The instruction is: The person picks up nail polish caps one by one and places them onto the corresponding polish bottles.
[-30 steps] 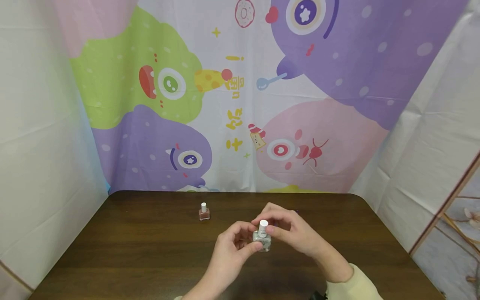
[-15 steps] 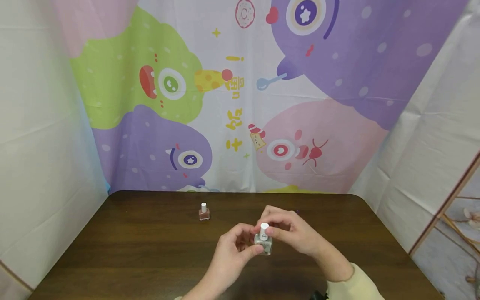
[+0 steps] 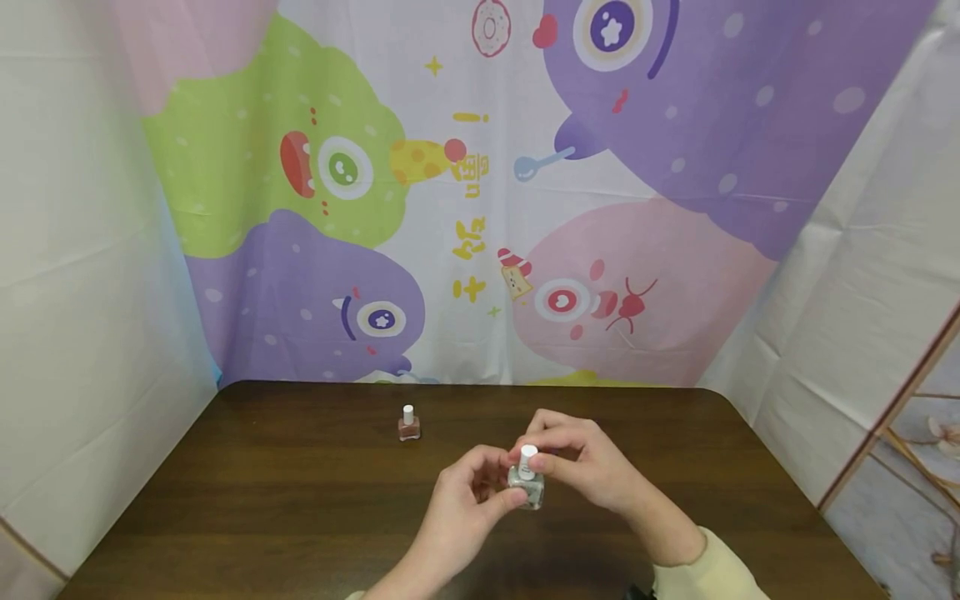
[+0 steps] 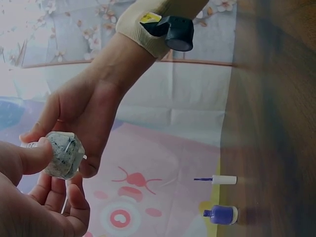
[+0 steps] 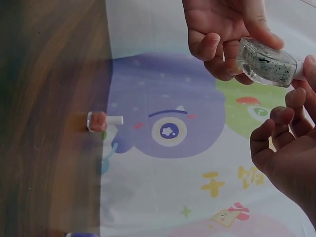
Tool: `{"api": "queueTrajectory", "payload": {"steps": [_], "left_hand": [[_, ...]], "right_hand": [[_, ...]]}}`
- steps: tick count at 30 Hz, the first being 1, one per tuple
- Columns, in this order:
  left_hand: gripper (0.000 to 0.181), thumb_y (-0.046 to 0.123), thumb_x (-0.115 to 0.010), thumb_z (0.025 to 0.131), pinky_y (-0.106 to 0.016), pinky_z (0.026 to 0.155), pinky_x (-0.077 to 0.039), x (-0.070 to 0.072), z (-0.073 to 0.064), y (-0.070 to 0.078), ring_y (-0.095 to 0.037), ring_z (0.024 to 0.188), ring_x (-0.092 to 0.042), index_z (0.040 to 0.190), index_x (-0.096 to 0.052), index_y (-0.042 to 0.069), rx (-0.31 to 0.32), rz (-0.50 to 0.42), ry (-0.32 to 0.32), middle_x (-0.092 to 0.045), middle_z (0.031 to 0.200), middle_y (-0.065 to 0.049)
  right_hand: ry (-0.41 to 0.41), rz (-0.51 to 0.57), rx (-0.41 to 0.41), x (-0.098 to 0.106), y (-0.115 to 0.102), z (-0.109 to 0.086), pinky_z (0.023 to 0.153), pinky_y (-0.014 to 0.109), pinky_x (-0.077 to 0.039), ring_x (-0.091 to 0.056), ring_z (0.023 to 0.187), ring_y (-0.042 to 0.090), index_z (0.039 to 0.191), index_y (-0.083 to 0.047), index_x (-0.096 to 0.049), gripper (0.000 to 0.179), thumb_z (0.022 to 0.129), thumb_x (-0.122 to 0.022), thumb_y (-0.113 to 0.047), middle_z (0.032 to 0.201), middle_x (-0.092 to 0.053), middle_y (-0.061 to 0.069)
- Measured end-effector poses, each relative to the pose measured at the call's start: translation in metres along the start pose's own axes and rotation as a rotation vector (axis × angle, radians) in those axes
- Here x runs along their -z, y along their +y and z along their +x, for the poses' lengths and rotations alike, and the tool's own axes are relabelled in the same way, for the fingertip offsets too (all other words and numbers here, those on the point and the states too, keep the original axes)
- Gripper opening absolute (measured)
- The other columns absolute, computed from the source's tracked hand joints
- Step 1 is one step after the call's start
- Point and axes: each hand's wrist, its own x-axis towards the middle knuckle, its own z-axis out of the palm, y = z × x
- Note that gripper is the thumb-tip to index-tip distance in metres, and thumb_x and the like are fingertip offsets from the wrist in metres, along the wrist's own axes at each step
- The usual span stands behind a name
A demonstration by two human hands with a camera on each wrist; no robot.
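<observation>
A small clear nail polish bottle (image 3: 534, 495), with dark speckles in pale polish, is held over the table between both hands. My left hand (image 3: 467, 510) grips the glass body, thumb on the near side. With thumb and fingers, my right hand (image 3: 588, 463) pinches the white cap (image 3: 528, 455), which sits on the bottle neck. In the right wrist view the speckled bottle (image 5: 267, 63) lies nearly sideways, its cap partly covered by the right fingers. The left wrist view shows the left thumb (image 4: 35, 157) pressed on the glass.
A capped brownish-pink polish bottle (image 3: 408, 428) stands at the back of the dark wooden table (image 3: 300, 500). In the left wrist view, an uncapped purple polish bottle (image 4: 223, 215) stands beside its white cap with brush (image 4: 224, 179). A cartoon-printed curtain (image 3: 480, 250) hangs behind.
Over the last second the speckled bottle has dropped slightly and shifted a little right, and its tilt has changed slightly. Both hands keep their hold on it.
</observation>
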Motion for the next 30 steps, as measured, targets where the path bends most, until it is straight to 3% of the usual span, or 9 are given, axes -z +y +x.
{"api": "queueTrajectory", "payload": {"steps": [10, 19, 22, 30], "left_hand": [[0.026, 0.019, -0.077, 0.078, -0.018, 0.057, -0.041, -0.002, 0.0, 0.0, -0.007, 0.07, -0.052, 0.097, -0.063, 0.009, -0.017, 0.019, 0.05, -0.063, 0.083, -0.002], [0.026, 0.021, -0.079, 0.076, -0.017, 0.056, -0.04, -0.004, 0.0, 0.0, -0.007, 0.07, -0.052, 0.095, -0.063, 0.013, -0.036, 0.055, 0.115, -0.063, 0.083, 0.002], [0.026, 0.021, -0.079, 0.076, -0.017, 0.056, -0.041, -0.004, 0.0, 0.0, -0.009, 0.073, -0.053, 0.095, -0.063, 0.013, -0.04, 0.06, 0.125, -0.063, 0.084, 0.003], [0.025, 0.019, -0.079, 0.075, -0.017, 0.057, -0.041, -0.006, 0.001, 0.002, -0.014, 0.074, -0.056, 0.094, -0.063, 0.014, -0.054, 0.065, 0.146, -0.062, 0.084, 0.003]], "right_hand": [[0.081, -0.016, -0.032, -0.004, 0.0, -0.001, 0.064, 0.025, -0.047, -0.055, 0.08, 0.009, 0.099, 0.001, -0.071, 0.014, 0.087, -0.062, 0.002, 0.085, -0.059, 0.008], [0.189, -0.019, -0.125, -0.01, -0.001, -0.001, 0.061, 0.022, -0.046, -0.053, 0.079, 0.007, 0.097, 0.003, -0.071, 0.014, 0.085, -0.066, 0.001, 0.082, -0.058, 0.003], [0.228, -0.013, -0.165, -0.012, -0.003, -0.001, 0.059, 0.021, -0.046, -0.053, 0.078, 0.006, 0.096, 0.002, -0.072, 0.013, 0.083, -0.068, 0.0, 0.08, -0.059, 0.001], [0.325, -0.07, -0.162, -0.016, -0.004, -0.001, 0.048, 0.022, -0.039, -0.046, 0.064, 0.005, 0.091, -0.001, -0.074, 0.012, 0.079, -0.072, 0.0, 0.071, -0.057, 0.002]]}}
